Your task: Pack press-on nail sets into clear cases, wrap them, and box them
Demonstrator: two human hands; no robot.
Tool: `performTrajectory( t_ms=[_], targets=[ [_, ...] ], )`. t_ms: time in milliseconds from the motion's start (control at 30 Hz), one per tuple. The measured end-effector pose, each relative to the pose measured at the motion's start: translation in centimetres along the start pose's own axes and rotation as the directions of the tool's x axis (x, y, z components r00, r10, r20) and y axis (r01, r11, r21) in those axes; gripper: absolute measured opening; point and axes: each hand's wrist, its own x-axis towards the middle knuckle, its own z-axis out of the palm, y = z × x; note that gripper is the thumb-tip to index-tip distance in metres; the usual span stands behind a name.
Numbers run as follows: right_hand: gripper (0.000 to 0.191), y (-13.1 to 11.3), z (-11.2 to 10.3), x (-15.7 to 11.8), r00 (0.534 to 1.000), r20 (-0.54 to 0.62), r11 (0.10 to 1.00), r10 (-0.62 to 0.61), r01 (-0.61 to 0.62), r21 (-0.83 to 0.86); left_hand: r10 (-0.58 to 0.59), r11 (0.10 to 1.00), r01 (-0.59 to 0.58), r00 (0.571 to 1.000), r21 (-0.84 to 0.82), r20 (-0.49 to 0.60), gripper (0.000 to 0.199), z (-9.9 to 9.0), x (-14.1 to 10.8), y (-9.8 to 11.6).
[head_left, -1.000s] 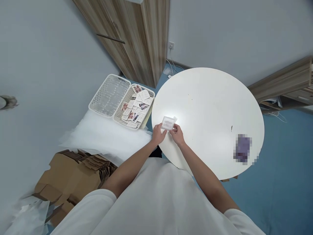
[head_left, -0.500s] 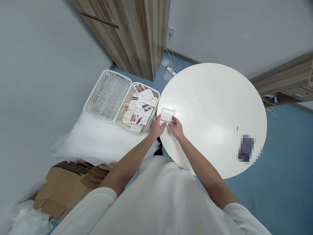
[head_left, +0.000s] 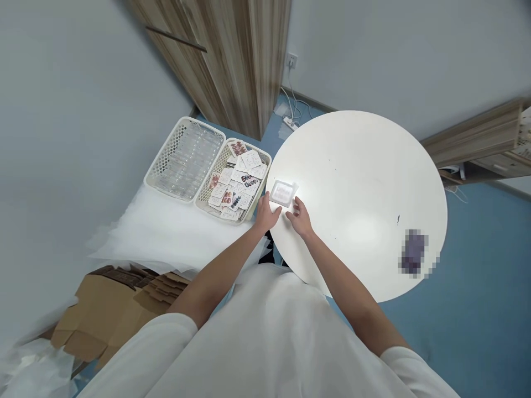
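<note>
A small clear, whitish case (head_left: 282, 193) is at the left side of the round white table (head_left: 352, 160), with a translucent piece sticking out at its upper right. My left hand (head_left: 266, 214) is at the case's lower left corner, thumb and fingers apart, its fingertips touching or very near the edge. Just right of and below the case, my right hand (head_left: 300, 217) has its fingers spread and holds nothing.
Left of the table, one basket (head_left: 161, 156) holds clear cases and another basket (head_left: 265, 166) holds printed cards. White sheets (head_left: 166, 232) lie below them, near folded cardboard (head_left: 99, 315). A pixelated dark object (head_left: 414, 251) is on the table's right.
My right hand has let go of the case and its fingers have spread. My left hand has loosened at the lower left corner. The view has shifted slightly.
</note>
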Motion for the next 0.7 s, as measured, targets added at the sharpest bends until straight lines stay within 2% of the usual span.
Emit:
performTrajectory(
  t_ms=[167,333,400,567,700],
  targets=[
    [0.069,0.0,-2.1,-2.6,1.0,0.027,1.0,0.001,-0.001,0.031,-0.091,0.989,0.087,0.995,0.122,0.027,0.065,-0.9,-2.1,0.8],
    [0.063,0.4,-4.1,-5.4,0.993,0.101,0.994,-0.055,0.044,0.101,-0.183,0.977,0.156,0.964,0.144,0.191,0.057,-1.3,-6.1,1.5],
    [0.06,0.6,-4.5,-6.3,0.985,0.148,0.989,-0.089,0.071,0.127,-0.217,0.973,0.191,0.95,0.133,0.224,0.057,-1.1,-8.1,1.8],
    [0.053,1.1,-3.3,-7.9,0.944,0.277,0.98,-0.177,0.143,0.141,-0.177,0.983,0.166,0.966,0.072,0.19,0.054,-0.7,-13.3,2.0],
    [0.039,1.0,-0.9,-8.8,0.853,0.458,0.969,-0.248,0.211,0.131,-0.103,0.995,0.101,0.99,0.022,0.101,0.051,-2.5,-17.5,1.9]
  ],
)
